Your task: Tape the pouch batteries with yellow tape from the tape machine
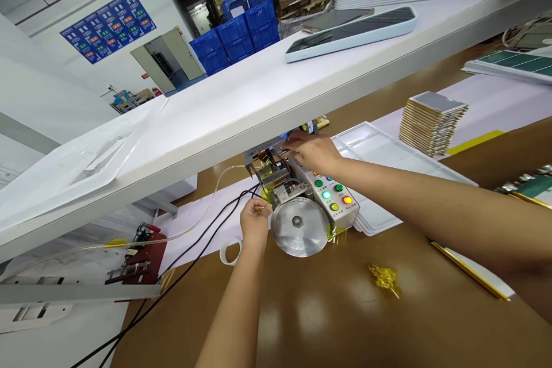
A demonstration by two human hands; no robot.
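A small tape machine [276,179] stands on the brown bench, with a clear round reel disc [310,236] at its near end. Along its right side runs a control box [340,207] with lit and coloured buttons. My left hand [254,221] is pinched just left of the disc; a small amber glint shows at its fingertips, too small to name. Over the far end of the machine, my right hand [317,152] has its fingers bent and close together. What those fingertips touch is hidden by the hand and the shelf edge.
A white shelf [241,103] crosses above the machine, with a phone [351,34] on it. White trays [371,149] and a stack of thin plates [431,121] lie to the right. Crumpled amber tape [385,279], a white ring [230,251] and black cables [196,247] are nearby.
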